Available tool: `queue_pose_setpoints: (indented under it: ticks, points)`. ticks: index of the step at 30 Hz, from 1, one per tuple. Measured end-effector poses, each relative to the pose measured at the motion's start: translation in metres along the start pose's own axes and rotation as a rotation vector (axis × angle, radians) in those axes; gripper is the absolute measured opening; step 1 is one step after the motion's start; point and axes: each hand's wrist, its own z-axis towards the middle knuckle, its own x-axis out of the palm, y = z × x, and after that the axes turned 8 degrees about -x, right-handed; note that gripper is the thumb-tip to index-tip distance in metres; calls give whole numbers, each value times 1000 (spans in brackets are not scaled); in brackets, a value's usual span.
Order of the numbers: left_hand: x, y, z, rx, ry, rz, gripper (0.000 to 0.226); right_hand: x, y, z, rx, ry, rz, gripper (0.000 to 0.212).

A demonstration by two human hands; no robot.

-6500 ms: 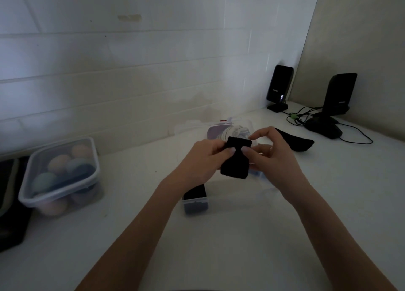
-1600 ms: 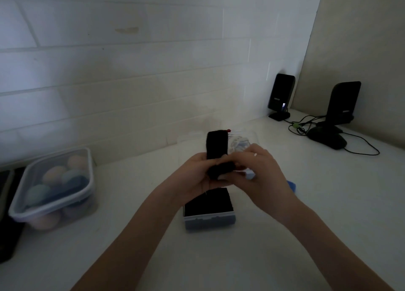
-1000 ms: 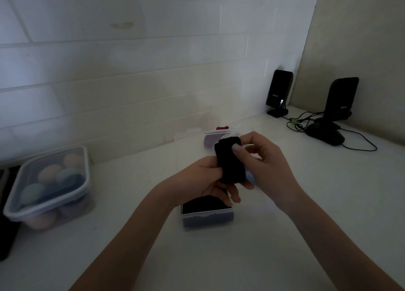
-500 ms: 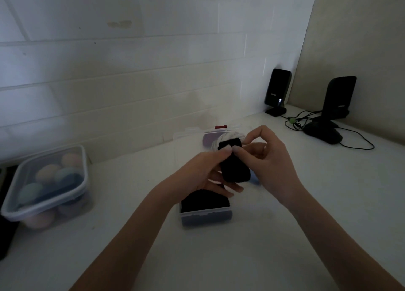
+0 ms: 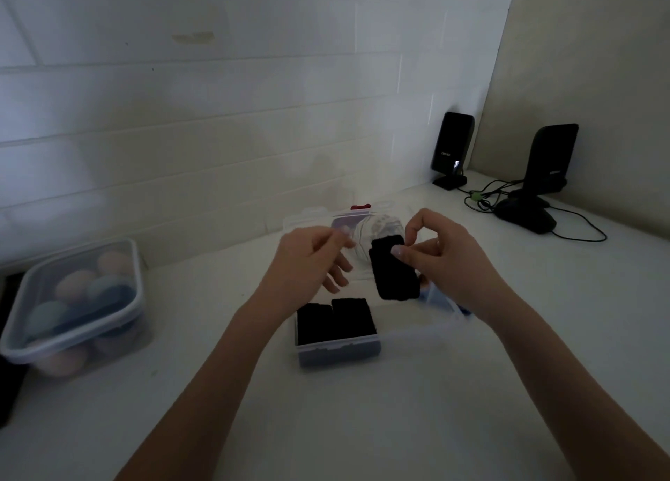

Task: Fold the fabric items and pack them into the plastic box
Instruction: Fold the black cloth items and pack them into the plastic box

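A white counter point(image 5: 362, 426) fills the lower half of the frame, dim and bare near the bottom edge. Two bare forearms rise from the lower corners toward the middle. Just above centre sits a clear plastic box point(image 5: 339, 350) with two folded black cloths point(image 5: 335, 321) lying side by side inside it, touching each other. The box's right part is see-through and hard to make out.

The left hand point(image 5: 308, 263) hovers over the back of the box, palm down, fingers loosely spread and curled, holding nothing. The right hand point(image 5: 446, 259) is beside it, slightly right of centre, with thumb and fingers pinched on the top of a folded black cloth point(image 5: 395, 270) that hangs upright above the box, to the right of the two packed ones. The other fingers arch above the pinch.

At the left edge of the frame stands a lidded clear container point(image 5: 76, 306) filled with pale round sponges point(image 5: 72, 284) in peach and blue tones. Behind the hands lies a clear lid or second clear box point(image 5: 308, 216) with something pale inside; what it holds is unclear.

Farther back, in the right part of the frame, two black speakers point(image 5: 453, 147) stand near the corner with tangled cables point(image 5: 486, 197) between them. A white tiled wall point(image 5: 217, 99) runs across the top, meeting a beige wall point(image 5: 598, 45) at the upper right.
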Motion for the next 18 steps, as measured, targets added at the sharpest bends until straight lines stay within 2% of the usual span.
queue_pose_setpoints:
  ticks: [2, 5, 11, 18]
  points:
    - [-5, 1, 1, 34, -3, 73, 20, -3, 1, 0, 49, 30, -91, 14]
    - [-6, 1, -2, 34, 122, 182, 16, 1, 2, -3, 111, 119, -284, 20]
    - [-6, 2, -5, 63, 293, 332, 5, 17, -2, -7, 222, 250, -430, 27]
    - [-3, 2, -7, 170, 371, 605, 21, 23, -3, -9, 292, 405, -428, 19]
